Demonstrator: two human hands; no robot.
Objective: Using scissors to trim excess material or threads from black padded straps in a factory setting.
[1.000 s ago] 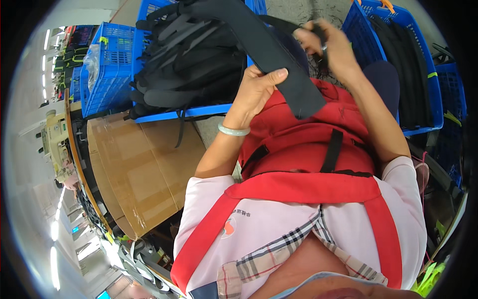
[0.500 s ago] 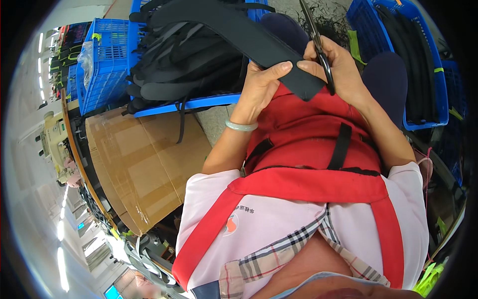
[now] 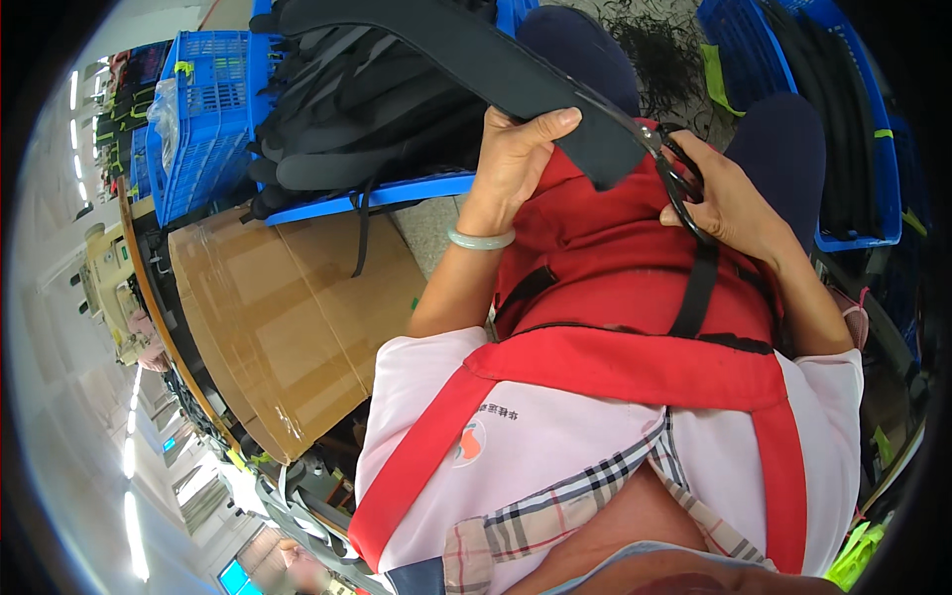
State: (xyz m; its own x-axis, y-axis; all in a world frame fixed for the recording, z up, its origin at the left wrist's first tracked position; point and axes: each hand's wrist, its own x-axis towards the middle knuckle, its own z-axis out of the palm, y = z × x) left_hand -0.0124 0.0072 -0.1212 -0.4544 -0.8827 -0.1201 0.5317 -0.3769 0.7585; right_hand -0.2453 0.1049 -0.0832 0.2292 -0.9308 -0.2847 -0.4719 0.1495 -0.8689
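The left hand (image 3: 511, 164) is clamped on a black strip (image 3: 486, 67), thumb on top, its fingers mostly hidden beneath. The near end juts past that grip, pointing down-right above the red apron (image 3: 635, 357); the long axis slants to upper left. The right hand's (image 3: 734, 198) grip wraps the handles of scissors (image 3: 648, 137), blades along the strip's far edge, their gap unclear. Beyond, black pieces hide much of a blue basket (image 3: 397, 195).
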